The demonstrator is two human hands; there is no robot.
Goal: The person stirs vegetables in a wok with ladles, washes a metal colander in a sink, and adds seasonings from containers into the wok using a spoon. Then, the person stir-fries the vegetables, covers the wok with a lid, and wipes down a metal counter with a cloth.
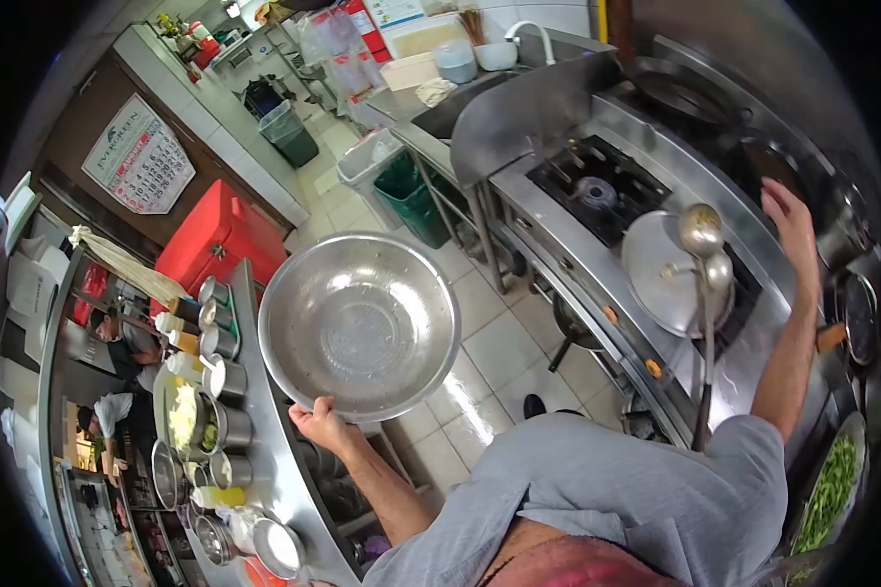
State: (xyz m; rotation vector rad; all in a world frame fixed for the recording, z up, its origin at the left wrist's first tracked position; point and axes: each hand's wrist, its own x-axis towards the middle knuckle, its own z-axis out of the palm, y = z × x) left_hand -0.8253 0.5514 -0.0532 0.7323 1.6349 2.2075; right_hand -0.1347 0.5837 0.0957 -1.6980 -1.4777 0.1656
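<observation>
My left hand (325, 428) grips the rim of a large stainless steel mixing bowl (359, 326), its thumb over the edge. The bowl's inside faces me and holds only some wet specks. On the other side, my right hand (785, 217) reaches over the back of the stove, fingers stretched out and holding nothing that I can see. Close to it are a dark pan (768, 161) and a metal pot (842, 235). Below and left of that hand, a ladle (702, 235) with a long handle rests across a round metal lid (651, 269) on the stove.
A gas burner (597, 194) sits beside the lid. Along the left counter (289, 470) stand several metal containers and sauce bottles. Chopped greens fill a tray (857, 440) at lower right. Further off are a red cooler (220, 235), a green bin (411, 196) and a sink (460, 108).
</observation>
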